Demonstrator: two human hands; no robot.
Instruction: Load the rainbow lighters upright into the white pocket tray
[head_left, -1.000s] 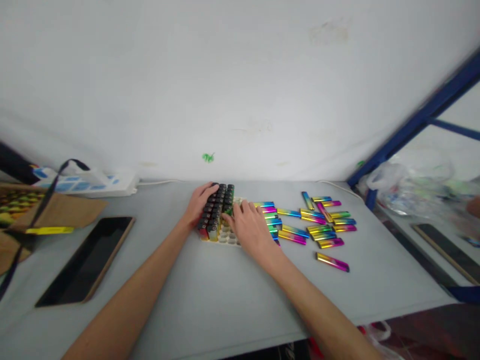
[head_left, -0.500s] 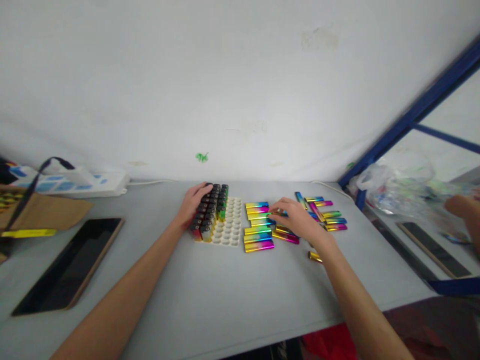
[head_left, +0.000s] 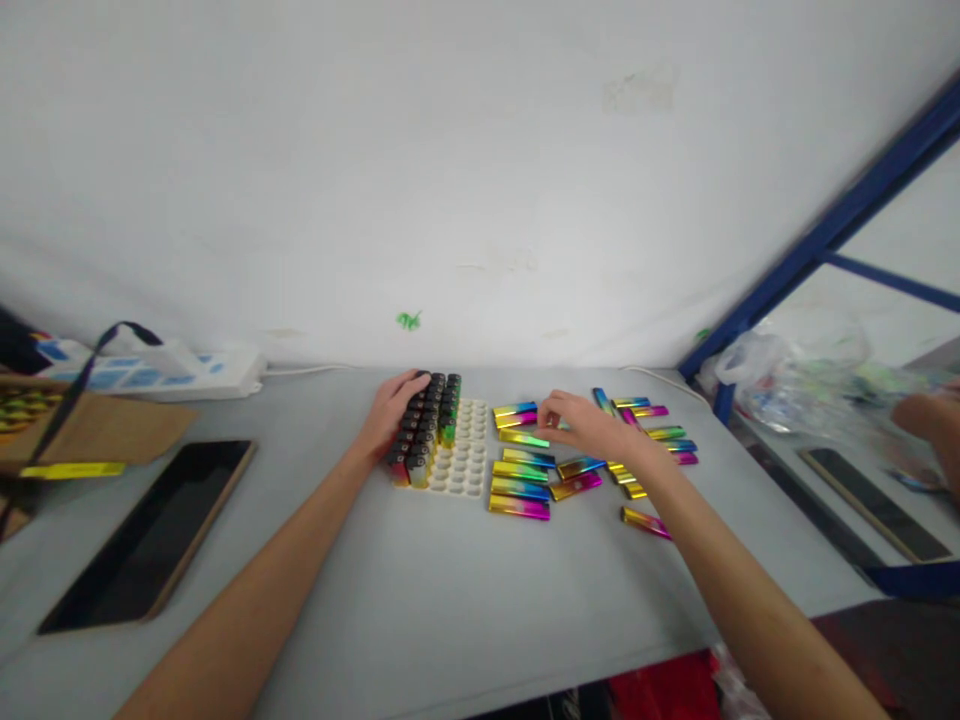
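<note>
Half or so of the pale tray (head_left: 466, 460) before you carries upright black-topped lighters (head_left: 422, 425), packed along its left side; its right-hand cells stand unfilled. Your left hand (head_left: 388, 412) curves against the block's left edge, fingers partly bent over its far corner; how firmly they grip cannot be told. Right of the tray, your right hand (head_left: 581, 422) hangs among loose metallic pieces (head_left: 519, 508), fingers curled in beside one green-tipped piece (head_left: 521, 437); whether they pinch anything is unclear. Many such pieces remain outside the tray, some roughly lined up, others scattered.
</note>
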